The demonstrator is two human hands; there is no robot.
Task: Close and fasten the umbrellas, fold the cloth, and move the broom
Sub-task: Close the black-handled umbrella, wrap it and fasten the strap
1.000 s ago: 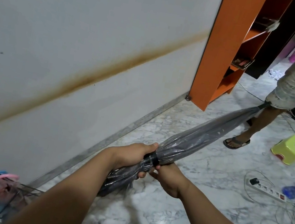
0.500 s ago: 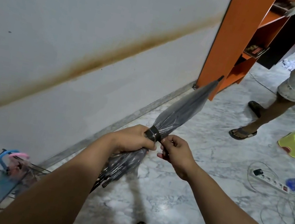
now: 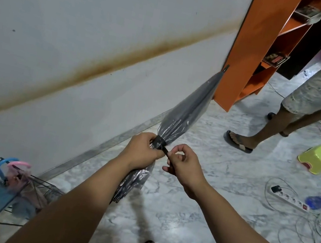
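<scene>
A closed dark see-through umbrella point(image 3: 186, 113) slants up to the right, its tip near the orange shelf. My left hand point(image 3: 141, 150) grips the gathered canopy around its middle. A black strap point(image 3: 159, 142) is wound round the canopy just above that hand. My right hand point(image 3: 182, 163) pinches the loose end of the strap, pulled out to the right. The lower ribs hang below my left wrist. Neither cloth nor broom shows in this view.
A black wire stand point(image 3: 6, 188) with blue and pink umbrellas stands by the white wall at lower left. An orange shelf unit point(image 3: 251, 51) rises at upper right. Another person's leg point(image 3: 272, 128), a green stool point(image 3: 320, 158), a power strip point(image 3: 289, 199) and cables lie on the marble floor.
The umbrella has swung from pointing right along the floor to slanting up toward the shelf. My right hand has drawn the strap's end away from the canopy.
</scene>
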